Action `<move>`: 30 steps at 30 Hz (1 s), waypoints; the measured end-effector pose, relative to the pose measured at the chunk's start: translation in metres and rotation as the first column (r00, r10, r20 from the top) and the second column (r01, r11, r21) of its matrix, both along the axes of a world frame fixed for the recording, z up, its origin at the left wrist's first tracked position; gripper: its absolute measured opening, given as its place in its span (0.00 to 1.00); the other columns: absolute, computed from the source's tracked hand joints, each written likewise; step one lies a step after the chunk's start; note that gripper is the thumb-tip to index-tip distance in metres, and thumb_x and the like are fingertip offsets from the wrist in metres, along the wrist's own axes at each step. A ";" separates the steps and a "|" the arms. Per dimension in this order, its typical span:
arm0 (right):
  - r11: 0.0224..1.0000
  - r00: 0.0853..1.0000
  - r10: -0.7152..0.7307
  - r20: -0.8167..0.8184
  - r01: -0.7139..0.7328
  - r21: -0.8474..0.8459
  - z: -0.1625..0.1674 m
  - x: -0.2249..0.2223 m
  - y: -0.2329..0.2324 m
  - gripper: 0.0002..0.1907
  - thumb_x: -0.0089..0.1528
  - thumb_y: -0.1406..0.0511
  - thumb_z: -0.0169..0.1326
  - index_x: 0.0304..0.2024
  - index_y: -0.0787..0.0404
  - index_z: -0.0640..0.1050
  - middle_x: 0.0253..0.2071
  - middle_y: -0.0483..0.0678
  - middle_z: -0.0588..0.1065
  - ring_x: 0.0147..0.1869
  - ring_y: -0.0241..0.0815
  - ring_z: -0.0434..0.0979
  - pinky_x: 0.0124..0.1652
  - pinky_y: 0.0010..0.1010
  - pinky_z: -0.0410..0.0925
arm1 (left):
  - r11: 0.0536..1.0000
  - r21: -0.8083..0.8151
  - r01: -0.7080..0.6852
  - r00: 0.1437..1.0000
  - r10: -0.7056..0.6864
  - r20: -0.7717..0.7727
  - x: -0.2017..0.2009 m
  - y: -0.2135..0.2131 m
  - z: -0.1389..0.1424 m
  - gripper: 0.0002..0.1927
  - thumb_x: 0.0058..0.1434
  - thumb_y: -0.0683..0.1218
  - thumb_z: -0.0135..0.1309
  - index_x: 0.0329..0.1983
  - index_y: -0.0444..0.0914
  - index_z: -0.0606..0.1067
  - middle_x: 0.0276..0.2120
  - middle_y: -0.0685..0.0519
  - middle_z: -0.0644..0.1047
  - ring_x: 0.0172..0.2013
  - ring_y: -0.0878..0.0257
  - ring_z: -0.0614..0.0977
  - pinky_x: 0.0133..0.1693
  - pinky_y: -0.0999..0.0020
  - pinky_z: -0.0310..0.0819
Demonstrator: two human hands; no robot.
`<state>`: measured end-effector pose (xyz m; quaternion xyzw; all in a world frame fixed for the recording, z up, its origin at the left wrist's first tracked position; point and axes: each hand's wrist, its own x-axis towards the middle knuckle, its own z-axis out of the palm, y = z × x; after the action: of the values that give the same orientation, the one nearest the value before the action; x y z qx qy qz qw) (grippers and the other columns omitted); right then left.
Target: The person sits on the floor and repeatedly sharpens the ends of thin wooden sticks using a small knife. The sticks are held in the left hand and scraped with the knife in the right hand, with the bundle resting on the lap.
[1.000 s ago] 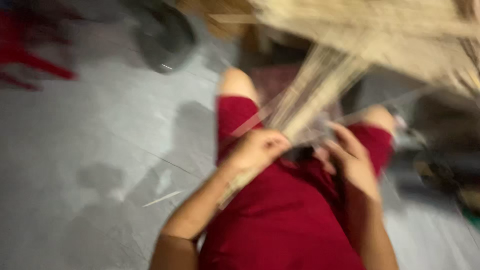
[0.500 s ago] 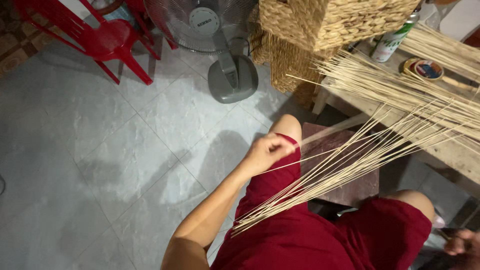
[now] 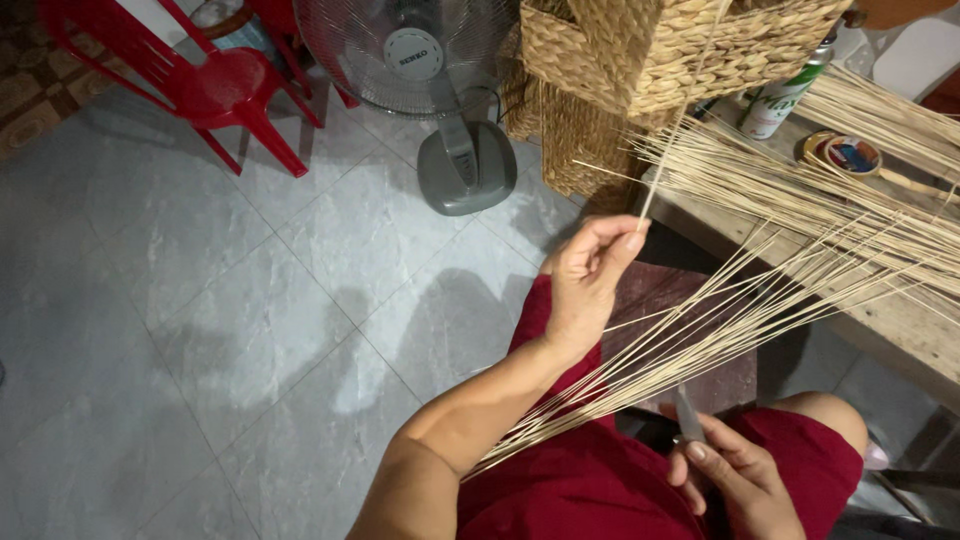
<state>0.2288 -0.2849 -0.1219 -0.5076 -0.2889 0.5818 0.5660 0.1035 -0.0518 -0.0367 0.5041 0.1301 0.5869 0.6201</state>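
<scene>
One thin reed strand [image 3: 668,150] is pinched by the left hand [image 3: 585,285] at frame centre; the right hand [image 3: 735,485], lower right, grips a small blade [image 3: 688,415] beneath the fanned reed bundle [image 3: 760,300].

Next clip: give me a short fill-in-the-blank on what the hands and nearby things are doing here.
1. The left hand pinches a single thin ____ between its fingertips.
2. The right hand grips a small metal ____ over the lap.
3. The plastic chair on the tiled floor is ____ in colour.
4. The grey fan stands beside woven ____.

Missing words: reed; blade; red; baskets
</scene>
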 end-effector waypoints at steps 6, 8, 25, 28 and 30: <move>0.999 0.999 -0.011 -0.044 0.013 0.035 -0.002 -0.002 0.003 0.25 0.64 0.68 0.49 0.65 0.70 0.72 0.26 0.53 0.76 0.21 0.37 0.69 0.23 0.24 0.63 | 0.886 0.375 -0.275 0.930 0.344 -0.130 -0.008 0.008 0.054 0.04 0.74 0.39 0.57 0.50 0.36 0.79 0.41 0.58 0.76 0.41 0.73 0.73 0.46 0.82 0.68; 1.000 0.999 -0.021 -0.032 0.021 -0.004 0.004 -0.006 0.006 0.25 0.64 0.68 0.49 0.64 0.69 0.72 0.26 0.52 0.76 0.21 0.37 0.69 0.23 0.24 0.63 | 0.862 0.365 -0.352 0.921 0.388 -0.026 -0.017 0.017 0.079 0.03 0.75 0.39 0.56 0.49 0.36 0.78 0.44 0.56 0.76 0.44 0.70 0.76 0.48 0.80 0.71; 0.965 0.971 -0.222 -0.093 0.232 0.124 0.067 -0.057 0.017 0.35 0.67 0.65 0.51 0.76 0.59 0.58 0.30 0.52 0.76 0.24 0.36 0.69 0.27 0.24 0.65 | 0.913 -0.296 0.280 0.956 -0.292 0.006 -0.051 -0.060 -0.024 0.03 0.76 0.37 0.50 0.50 0.36 0.71 0.40 0.49 0.78 0.39 0.66 0.78 0.42 0.73 0.73; 0.939 0.938 -0.329 -0.105 0.337 0.064 0.059 -0.060 0.022 0.32 0.68 0.67 0.50 0.74 0.60 0.60 0.30 0.51 0.76 0.23 0.35 0.69 0.27 0.22 0.64 | 0.715 -0.583 0.387 0.899 -0.433 0.066 -0.049 -0.078 -0.054 0.04 0.73 0.37 0.51 0.49 0.34 0.72 0.41 0.49 0.79 0.40 0.65 0.80 0.40 0.72 0.75; 0.920 0.917 -0.380 -0.118 0.388 0.050 0.048 -0.058 0.027 0.28 0.69 0.68 0.50 0.72 0.63 0.64 0.31 0.51 0.76 0.23 0.35 0.68 0.27 0.22 0.63 | 0.616 -0.666 0.421 0.863 -0.497 0.087 -0.049 -0.076 -0.062 0.06 0.73 0.38 0.51 0.51 0.34 0.72 0.42 0.48 0.80 0.39 0.64 0.81 0.39 0.72 0.76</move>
<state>0.1703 -0.2579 -0.0735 -0.5018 -0.1741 0.4746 0.7019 0.0544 -0.1280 -0.0983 0.2962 0.2295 0.2948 0.8790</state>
